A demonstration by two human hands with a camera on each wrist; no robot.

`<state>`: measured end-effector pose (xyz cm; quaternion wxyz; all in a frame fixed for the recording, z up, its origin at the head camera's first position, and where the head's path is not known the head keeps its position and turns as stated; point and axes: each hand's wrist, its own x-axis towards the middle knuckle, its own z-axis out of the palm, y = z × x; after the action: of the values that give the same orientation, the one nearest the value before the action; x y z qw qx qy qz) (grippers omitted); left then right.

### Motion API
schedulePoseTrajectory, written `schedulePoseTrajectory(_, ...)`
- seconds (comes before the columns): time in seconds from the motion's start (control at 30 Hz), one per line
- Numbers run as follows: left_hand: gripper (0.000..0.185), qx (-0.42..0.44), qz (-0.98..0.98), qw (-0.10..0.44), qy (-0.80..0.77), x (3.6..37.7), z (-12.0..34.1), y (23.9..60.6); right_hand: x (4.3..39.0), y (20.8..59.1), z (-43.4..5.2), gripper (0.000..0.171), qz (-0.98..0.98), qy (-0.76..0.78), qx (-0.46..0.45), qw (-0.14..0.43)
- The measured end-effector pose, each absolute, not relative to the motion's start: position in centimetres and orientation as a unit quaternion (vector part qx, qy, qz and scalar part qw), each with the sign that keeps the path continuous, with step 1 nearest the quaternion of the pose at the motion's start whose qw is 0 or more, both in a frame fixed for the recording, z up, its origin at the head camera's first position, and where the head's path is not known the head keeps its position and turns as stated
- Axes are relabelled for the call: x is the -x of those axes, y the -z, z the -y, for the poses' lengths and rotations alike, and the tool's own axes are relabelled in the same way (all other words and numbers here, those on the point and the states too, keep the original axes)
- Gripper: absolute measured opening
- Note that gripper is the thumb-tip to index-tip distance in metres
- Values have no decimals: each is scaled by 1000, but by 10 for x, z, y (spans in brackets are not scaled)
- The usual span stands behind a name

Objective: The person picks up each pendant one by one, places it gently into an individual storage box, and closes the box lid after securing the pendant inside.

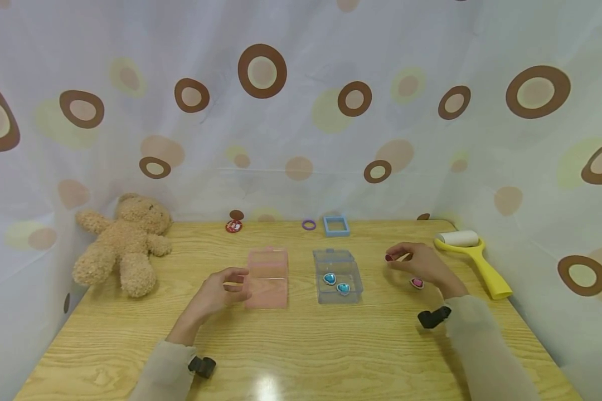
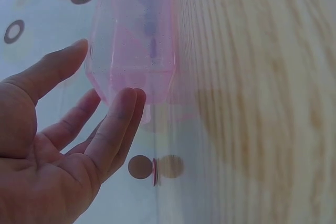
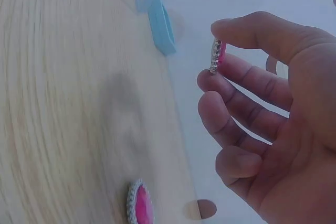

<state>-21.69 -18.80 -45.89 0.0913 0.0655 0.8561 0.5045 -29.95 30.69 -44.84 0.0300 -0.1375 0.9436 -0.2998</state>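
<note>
Nearest to us, our left hand (image 1: 219, 289) rests over the wooden table (image 1: 301, 345) with its fingers straight and relaxed, holding nothing; its fingertips lie just at the left edge of the pink box (image 1: 267, 277). In the left wrist view that pink box (image 2: 134, 40) stands just beyond the spread fingers (image 2: 113, 124), and we cannot tell whether they touch it.

Our right hand (image 1: 421, 263) is on the other side, with a pink gem (image 1: 388, 257) pinched between thumb and forefinger. The right wrist view shows the pinched gem (image 3: 217, 56) edge-on, its rim of small stones turned toward the table, the remaining fingers loosely curled beneath it. A second pink gem (image 1: 417, 283) lies flat on the table just beside this hand, toward us; in the wrist view it (image 3: 140, 206) sits below the hand, partly cut off by the frame.

The relation that matters: the pinched gem lies to the right of both boxes, with the clear blue box (image 1: 337, 277) between it and the pink box. The right hand is the nearer one to the gems; the left is nearer the pink box. Two blue gems (image 1: 336, 283) lie inside the clear box.

Farther back stand a blue frame (image 1: 336, 225), a purple ring (image 1: 308, 224), a red badge (image 1: 233, 225), a teddy bear (image 1: 122, 242) and a yellow lint roller (image 1: 474, 256). Whether the pink box holds anything is hard to make out through its tinted lid.
</note>
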Motion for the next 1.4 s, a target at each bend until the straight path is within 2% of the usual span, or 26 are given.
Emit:
schedulePoseTrajectory(0.7, 53, -64, -860, 94, -497, 215, 187, 455, 297, 434, -259, 33, -932, 321, 164, 34)
schedulePoseTrajectory(1.4, 53, -68, -858, 92, -500, 215, 188, 456, 295, 435, -198, 25, -903, 350, 248, 37)
